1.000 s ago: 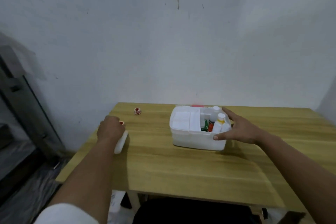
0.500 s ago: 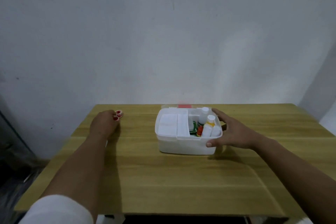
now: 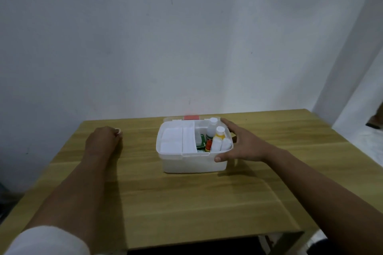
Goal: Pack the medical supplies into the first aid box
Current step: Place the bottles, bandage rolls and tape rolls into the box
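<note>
The white first aid box (image 3: 192, 164) stands open in the middle of the wooden table (image 3: 186, 203). A white tray insert (image 3: 176, 141) fills its left half. Small bottles (image 3: 219, 137) and a green packet stand in its right half. Behind the box lies its lid with a red latch (image 3: 191, 117). My right hand (image 3: 242, 145) grips the box's right rim, thumb on the front corner and fingers at the back. My left hand (image 3: 101, 141) rests on the table to the left, curled over a small white roll (image 3: 118, 130). Only the roll's edge shows at the fingertips.
A white wall rises just behind the table's far edge. The table's left edge runs close to my left forearm, with dark floor beyond it. A wall corner and pale floor lie to the right.
The view swung left and down. My left hand left a white bottle near the table's left edge, reached forward and closed over the small roll. My right hand stayed on the box.
</note>
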The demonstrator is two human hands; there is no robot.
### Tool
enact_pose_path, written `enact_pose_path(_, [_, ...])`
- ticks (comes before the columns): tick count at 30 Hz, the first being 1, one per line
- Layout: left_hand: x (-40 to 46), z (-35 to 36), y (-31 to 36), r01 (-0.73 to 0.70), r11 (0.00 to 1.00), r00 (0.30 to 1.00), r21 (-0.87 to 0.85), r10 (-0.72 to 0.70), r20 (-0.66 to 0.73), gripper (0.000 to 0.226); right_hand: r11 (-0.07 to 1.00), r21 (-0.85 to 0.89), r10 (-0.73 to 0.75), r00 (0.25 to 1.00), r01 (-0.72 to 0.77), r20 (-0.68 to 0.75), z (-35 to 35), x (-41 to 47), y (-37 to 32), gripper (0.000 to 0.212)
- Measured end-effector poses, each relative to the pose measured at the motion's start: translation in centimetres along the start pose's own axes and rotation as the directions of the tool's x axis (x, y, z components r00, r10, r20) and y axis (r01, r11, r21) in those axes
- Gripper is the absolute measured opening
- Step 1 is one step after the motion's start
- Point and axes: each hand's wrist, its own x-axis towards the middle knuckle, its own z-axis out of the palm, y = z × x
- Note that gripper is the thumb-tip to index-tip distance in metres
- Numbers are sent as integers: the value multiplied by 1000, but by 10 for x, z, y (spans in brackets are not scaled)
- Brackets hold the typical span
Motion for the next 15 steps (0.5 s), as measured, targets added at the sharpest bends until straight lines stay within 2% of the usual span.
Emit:
enact_pose_path(4, [-19,-5,4,28,997,999,-68,-31,-36,31,1000,-9,9,1000,-9,-8,1,-3,-1,139])
enact_pose_path(8, [-44,-27,23,7,965,993,-263,-37,-109,30,999,-36,14,1000,-14,-1,-1,-11,-11,139])
enact_pose_path(12, [-66,-66,76,-157,883,979,-443,79,-190,28,998,-59,24,1000,-24,-15,-2,-14,-17,140])
enact_pose_path(13, [-72,-75,90,-198,863,975,-465,122,-188,28,998,-60,19,1000,-20,-19,-2,-15,-19,135])
enact_pose_path(15, [-85,-86,113,-270,838,963,-474,234,-135,27,999,-53,-3,1000,1,-23,-1,-19,-23,112])
